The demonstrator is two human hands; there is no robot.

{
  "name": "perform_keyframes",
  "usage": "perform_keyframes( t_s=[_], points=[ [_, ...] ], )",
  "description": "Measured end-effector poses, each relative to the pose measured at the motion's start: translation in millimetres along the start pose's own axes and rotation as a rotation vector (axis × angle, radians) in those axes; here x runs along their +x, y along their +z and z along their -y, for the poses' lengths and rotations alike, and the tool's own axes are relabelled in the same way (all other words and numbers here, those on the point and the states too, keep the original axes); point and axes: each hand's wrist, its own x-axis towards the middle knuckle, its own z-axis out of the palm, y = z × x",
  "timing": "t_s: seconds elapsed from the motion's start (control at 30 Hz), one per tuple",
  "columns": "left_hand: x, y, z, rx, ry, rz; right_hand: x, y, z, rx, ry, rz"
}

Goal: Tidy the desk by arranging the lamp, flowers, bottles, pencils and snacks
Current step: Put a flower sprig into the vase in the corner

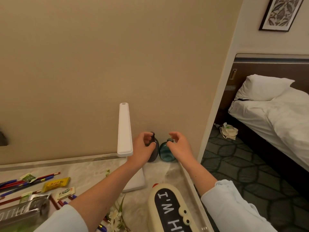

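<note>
Pencils (48,175) and snacks (56,184) at left, lamp (124,131) beside dark bottle (154,152).

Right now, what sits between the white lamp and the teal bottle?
The dark bottle, held by the left hand, stands between them, as the head view shows.
</note>
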Motion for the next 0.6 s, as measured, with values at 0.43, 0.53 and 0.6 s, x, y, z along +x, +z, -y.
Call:
perform_keyframes(
  t_s=[0.43, 0.53, 0.6],
  points=[
    [5, 28, 32, 0.178, 0.277, -0.031, 34, 23, -55, -0.041, 0.080, 0.037],
    [5, 33, 37, 0.094, 0.248, 0.025, 37, 28, -56, -0.030, 0.083, 0.037],
    [6, 35, 43, 0.034, 0.201, 0.074, 39, 30, -57, -0.031, 0.081, 0.038]
  ],
)
